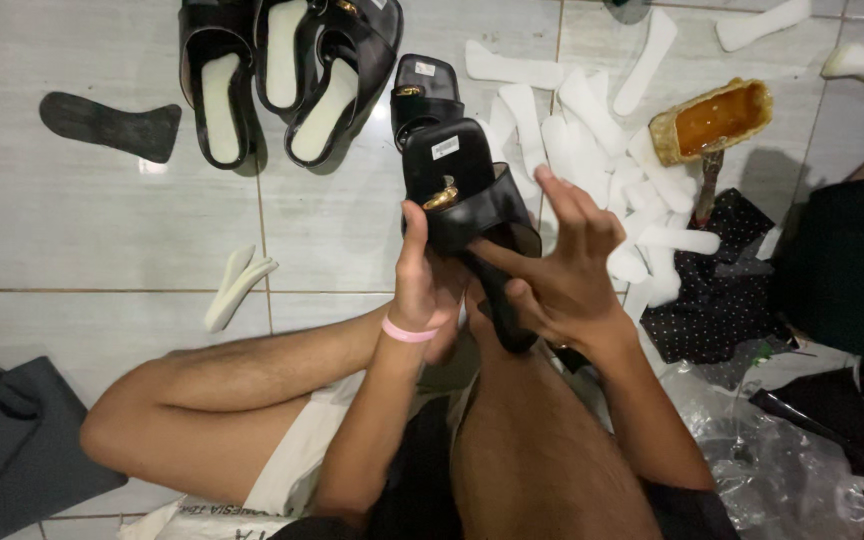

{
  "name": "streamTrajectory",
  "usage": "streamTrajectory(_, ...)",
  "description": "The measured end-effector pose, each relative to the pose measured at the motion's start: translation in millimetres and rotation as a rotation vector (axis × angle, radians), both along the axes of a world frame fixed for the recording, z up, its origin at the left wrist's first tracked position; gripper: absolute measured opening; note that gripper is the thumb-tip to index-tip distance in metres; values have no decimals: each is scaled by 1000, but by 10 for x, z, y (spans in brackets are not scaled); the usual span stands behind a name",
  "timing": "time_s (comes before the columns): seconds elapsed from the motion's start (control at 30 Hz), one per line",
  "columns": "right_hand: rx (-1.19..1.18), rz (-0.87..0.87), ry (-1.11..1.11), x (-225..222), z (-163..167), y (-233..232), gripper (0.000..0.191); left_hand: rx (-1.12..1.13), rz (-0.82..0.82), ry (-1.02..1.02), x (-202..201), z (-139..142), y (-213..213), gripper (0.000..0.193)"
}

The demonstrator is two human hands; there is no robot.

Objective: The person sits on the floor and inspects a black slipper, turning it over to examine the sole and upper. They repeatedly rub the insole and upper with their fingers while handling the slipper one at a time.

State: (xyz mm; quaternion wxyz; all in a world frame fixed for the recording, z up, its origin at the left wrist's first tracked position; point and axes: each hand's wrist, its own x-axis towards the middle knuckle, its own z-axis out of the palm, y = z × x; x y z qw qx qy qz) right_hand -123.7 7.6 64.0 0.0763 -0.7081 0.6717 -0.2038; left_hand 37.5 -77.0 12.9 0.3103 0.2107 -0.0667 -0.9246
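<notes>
Floor tiles (102, 220) at far left carry a black insole cutout (107, 125), then a pair of black sandals (282, 75) with pale footbeds, a small white piece (235, 285) below them. Left hand (427, 285), pink wristband (407, 331), grips the black sandal (467, 205) from beneath, thumb up along its side. Sandal is held mid-frame above the knees, long axis running up-down with slight tilt, toe end pointing away toward the top, gold buckle (441, 195) facing up. Right hand (562, 270) has fingers spread, pressing the strap. Further right: white insole pile (602, 150), glue pot (712, 120), clear plastic bag (782, 460).
</notes>
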Motion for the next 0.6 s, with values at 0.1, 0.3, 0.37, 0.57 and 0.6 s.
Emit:
streamTrajectory(0.1, 2, 29, 66, -11, -19, -36, 54, -7, -2, 4, -1, -37, -17, 76)
streamTrajectory(0.3, 10, -12, 1, -126, -2, 25, 50, 0, 9, 18, 3, -26, -33, 78)
streamTrajectory(0.37, -12, -29, -28, -115, -13, 44, 50, -10, 0, 1, 1, 1, -33, 80)
streamTrajectory(0.57, 158, 6, -108, -110, 83, 192, 47, -45, -54, 51, 13, 48, -62, 88)
streamTrajectory(0.6, 130, -2, -118, -125, 86, 191, 48, -64, -48, 70, 10, 45, -68, 89)
